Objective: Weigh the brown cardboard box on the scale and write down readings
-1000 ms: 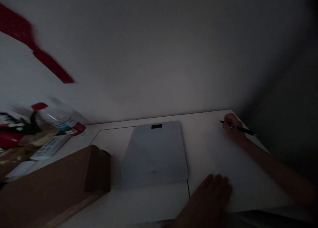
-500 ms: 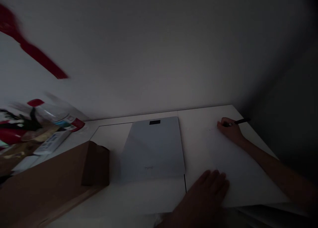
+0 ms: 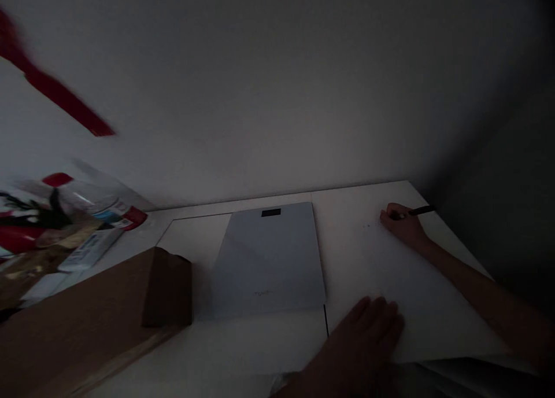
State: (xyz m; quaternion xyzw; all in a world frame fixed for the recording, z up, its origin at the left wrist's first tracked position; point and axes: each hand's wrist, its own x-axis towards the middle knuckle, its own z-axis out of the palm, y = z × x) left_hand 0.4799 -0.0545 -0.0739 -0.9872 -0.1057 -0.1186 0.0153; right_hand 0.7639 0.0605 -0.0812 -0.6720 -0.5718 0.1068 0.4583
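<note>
My right hand (image 3: pixel 404 224) is closed around a dark pen (image 3: pixel 422 210), whose back end sticks out to the right. Its fingertips rest near the far right of the white tabletop (image 3: pixel 342 253), beside a few small faint marks. The pen's tip is hidden by the fingers. My left hand (image 3: pixel 368 334) lies flat, palm down, on the front part of the tabletop, holding nothing. To the left of both hands lies a pale, flat scale (image 3: pixel 271 259) with a small dark display at its far edge.
A brown cardboard box (image 3: pixel 108 294) stands at the front left. Behind it are a clear plastic bottle (image 3: pixel 93 198) with a red cap, a small white box (image 3: pixel 89 249) and green leaves. A red strip (image 3: pixel 69 100) hangs on the wall. The tabletop ends at the right.
My right hand has shifted very slightly to the right with the pen, and the faint marks beside it show a little more. My left hand stays flat in nearly the same place.
</note>
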